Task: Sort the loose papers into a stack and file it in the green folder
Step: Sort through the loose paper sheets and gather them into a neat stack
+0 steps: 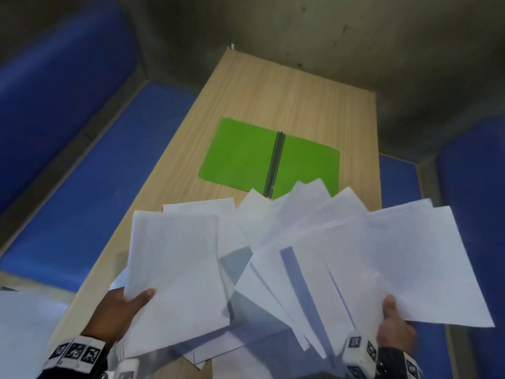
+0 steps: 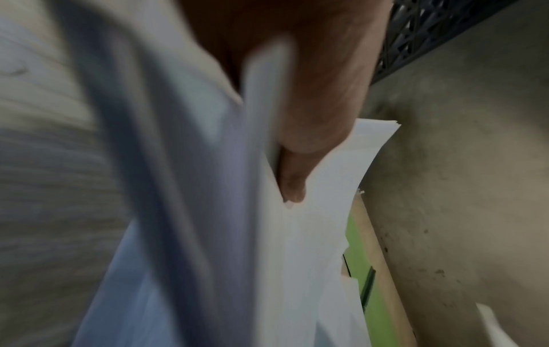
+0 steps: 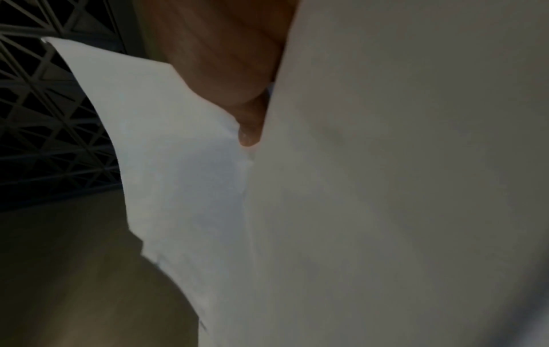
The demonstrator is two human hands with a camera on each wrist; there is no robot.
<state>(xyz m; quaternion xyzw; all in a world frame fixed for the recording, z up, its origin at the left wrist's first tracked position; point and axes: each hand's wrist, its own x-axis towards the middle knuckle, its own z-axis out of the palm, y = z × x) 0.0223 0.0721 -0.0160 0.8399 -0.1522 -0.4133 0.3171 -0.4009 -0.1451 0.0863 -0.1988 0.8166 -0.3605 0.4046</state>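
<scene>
The loose papers [image 1: 273, 255] fan across the lower frame, lifted for squaring: left hand [image 1: 120, 310] pinches one bundle, right hand [image 1: 396, 324] pinches the splayed rest. The green folder [image 1: 246, 154] lies open mid-frame on the wooden table [image 1: 273, 91], ready to receive.

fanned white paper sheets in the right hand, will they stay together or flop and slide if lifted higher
Probably floppy: the fanned white paper sheets bow in the right wrist view. Likely to slide: they are splayed unevenly, and the right hand pinches just one corner. They look light.

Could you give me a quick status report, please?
Left hand and right hand each hold papers, fanned, unstacked. Green folder open on table. Nothing blocking.
</scene>
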